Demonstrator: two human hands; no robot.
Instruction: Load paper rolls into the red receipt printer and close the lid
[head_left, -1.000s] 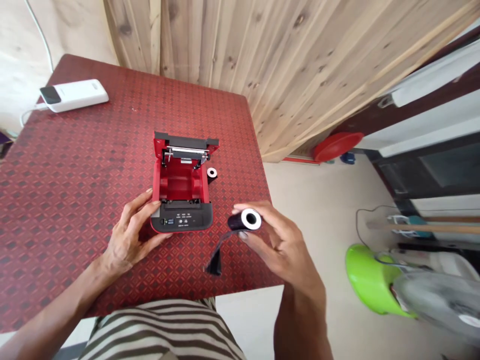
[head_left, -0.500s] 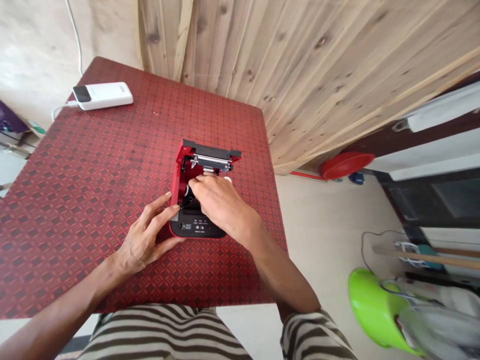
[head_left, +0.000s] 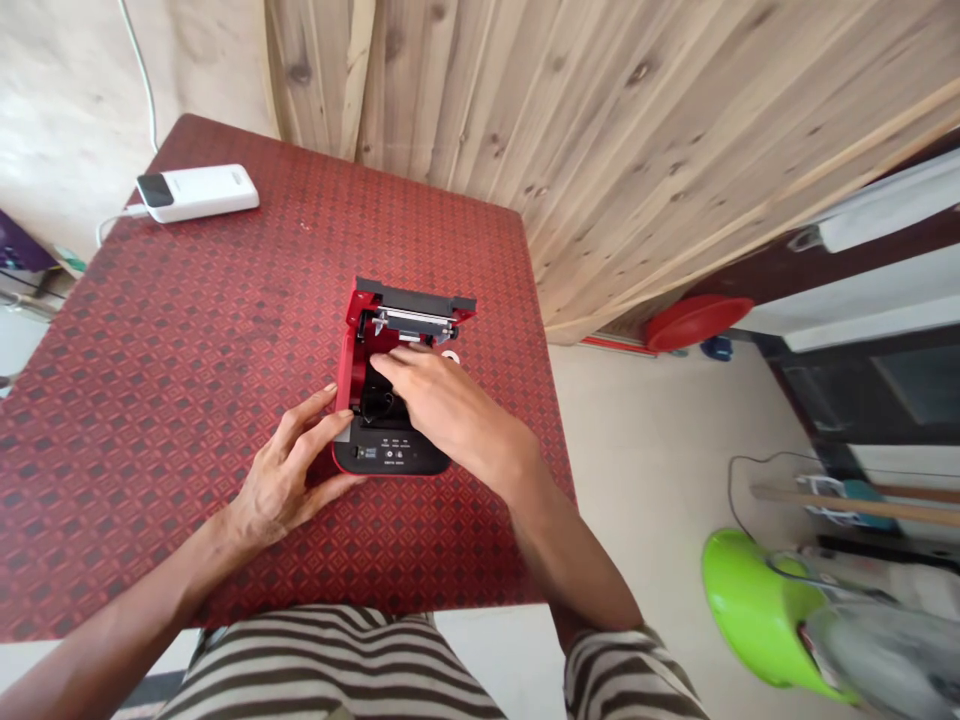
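A red and black label printer (head_left: 394, 458) sits on the table with its lid (head_left: 416, 310) raised, showing a dark inner bay. My left hand (head_left: 281, 470) grips its left side, fingers along the red wall and thumb at the front edge. My right hand (head_left: 442, 400) reaches over the right side into the bay. Its fingers are bent down and their tips are hidden, so what they hold cannot be made out. Just beyond the right hand, a small white round piece (head_left: 450, 356) shows in part.
A white power bank (head_left: 199, 193) with a cable lies at the back left of the red patterned table (head_left: 187, 330). Wooden planks (head_left: 525, 110) stand behind it. On the floor to the right are a green tub (head_left: 757, 610) and a red basin (head_left: 694, 322).
My right fingers have shifted slightly up inside the bay, and a white ring by the fingertips no longer shows. My left hand keeps its place on the printer. The view has shifted slightly.
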